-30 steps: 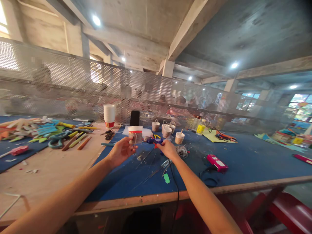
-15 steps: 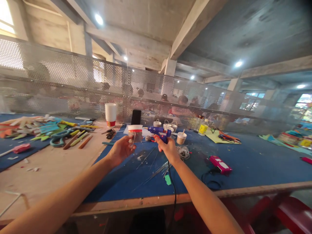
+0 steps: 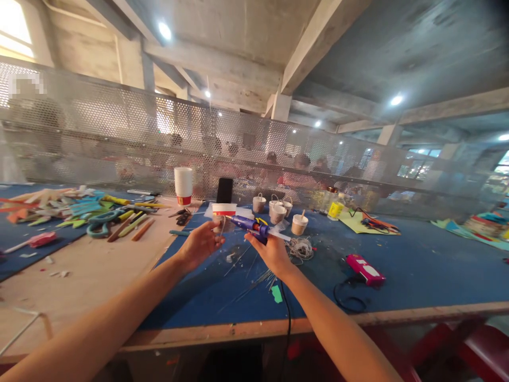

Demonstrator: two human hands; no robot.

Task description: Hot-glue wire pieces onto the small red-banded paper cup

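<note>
Paper cup [image 3: 223, 214], white w/ red band, sits in the left hand [image 3: 200, 245], fingers wrapped round its lower side, held above the blue counter [image 3: 397, 276] at centre of the head view. Right hand [image 3: 272, 251] is clamped on a blue glue gun [image 3: 251, 225], nozzle aimed left and just beside the cup wall; whether tip touches it, can't tell. Cord [image 3: 287, 313] drops from the gun over the near counter edge.

Judgement on doing it well: keep cup steady and upright, bring nozzle to the wall at a shallow angle, squeeze gently, fingers clear of the tip.

Around: small finished cups [image 3: 278, 211] w/ handles behind the gun, string bundle [image 3: 299, 247] near right wrist, pink tool [image 3: 365, 270] further right, cup stack [image 3: 183, 185] and scissors [image 3: 100, 223] to the left.
</note>
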